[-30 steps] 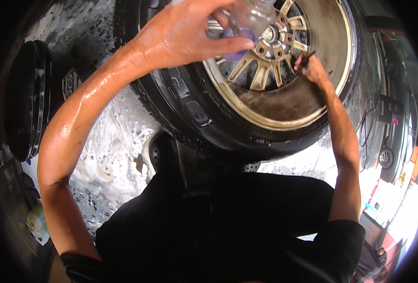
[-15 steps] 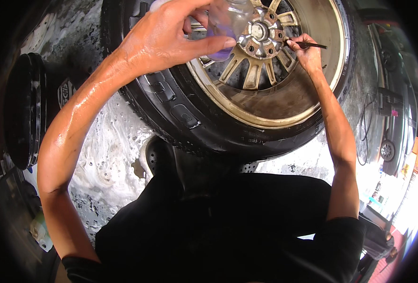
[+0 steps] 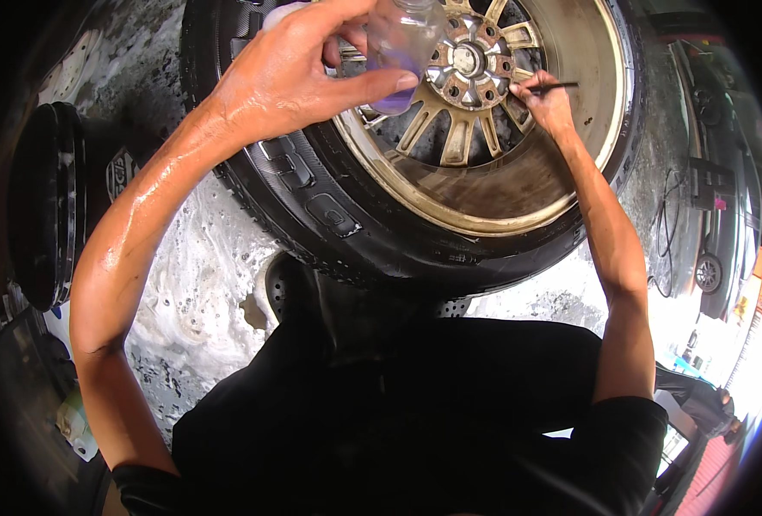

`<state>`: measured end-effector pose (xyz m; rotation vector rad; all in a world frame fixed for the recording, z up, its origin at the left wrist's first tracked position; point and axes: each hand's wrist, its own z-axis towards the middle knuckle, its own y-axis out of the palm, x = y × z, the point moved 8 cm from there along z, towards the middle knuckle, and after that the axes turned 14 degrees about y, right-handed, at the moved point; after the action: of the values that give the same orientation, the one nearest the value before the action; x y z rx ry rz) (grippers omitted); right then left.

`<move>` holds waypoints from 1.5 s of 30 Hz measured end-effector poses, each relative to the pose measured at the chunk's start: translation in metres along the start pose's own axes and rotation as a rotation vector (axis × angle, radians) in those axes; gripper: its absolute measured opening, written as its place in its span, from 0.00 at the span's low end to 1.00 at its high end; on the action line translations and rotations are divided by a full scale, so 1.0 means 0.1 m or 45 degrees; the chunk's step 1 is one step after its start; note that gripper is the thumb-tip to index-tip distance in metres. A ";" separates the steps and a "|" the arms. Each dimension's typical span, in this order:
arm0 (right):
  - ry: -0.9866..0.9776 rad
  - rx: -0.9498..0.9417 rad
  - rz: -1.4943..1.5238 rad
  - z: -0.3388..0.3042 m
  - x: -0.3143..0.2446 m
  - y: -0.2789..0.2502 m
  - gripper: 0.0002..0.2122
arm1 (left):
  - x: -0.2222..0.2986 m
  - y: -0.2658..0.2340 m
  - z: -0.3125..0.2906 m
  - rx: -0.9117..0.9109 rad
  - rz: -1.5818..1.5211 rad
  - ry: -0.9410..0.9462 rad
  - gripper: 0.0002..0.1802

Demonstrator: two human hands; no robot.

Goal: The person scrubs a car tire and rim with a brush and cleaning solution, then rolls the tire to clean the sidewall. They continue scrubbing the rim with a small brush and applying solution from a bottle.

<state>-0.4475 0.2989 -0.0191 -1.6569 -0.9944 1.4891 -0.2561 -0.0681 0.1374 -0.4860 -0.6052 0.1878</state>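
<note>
A clear bottle (image 3: 405, 39) with purple liquid in its lower part is gripped in my left hand (image 3: 299, 73), thumb across its near side, above the wheel. My right hand (image 3: 547, 109) pinches a slim dark stick-like tool (image 3: 561, 85) beside the hub (image 3: 467, 60); my fingers hide its working end. Brownish stains and rust mark the hub's bolt holes. Around it runs a gold-coloured wheel rim (image 3: 484, 225) with several spokes, set in a black tyre (image 3: 372, 228) that lies in front of my legs.
White suds cover parts of the wet floor (image 3: 200, 284). At the left stands a round black container (image 3: 45, 206). A dark car (image 3: 712, 189) and a thin hose or cable (image 3: 666, 228) are at the right. Another person (image 3: 699, 400) is at the lower right.
My left hand and the bottle have shifted slightly left in the picture. The right hand has also moved a little left, still pinching the slim tool close by the hub.
</note>
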 end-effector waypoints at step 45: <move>-0.614 -0.877 -1.080 -0.74 -0.15 0.75 0.17 | 0.05 0.00 -0.03 -0.138 0.095 -0.172 0.21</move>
<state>-0.3673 0.2504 -0.0697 -0.9844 -2.3107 0.9885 -0.2499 -0.0672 0.1376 -0.6047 -0.7322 0.2610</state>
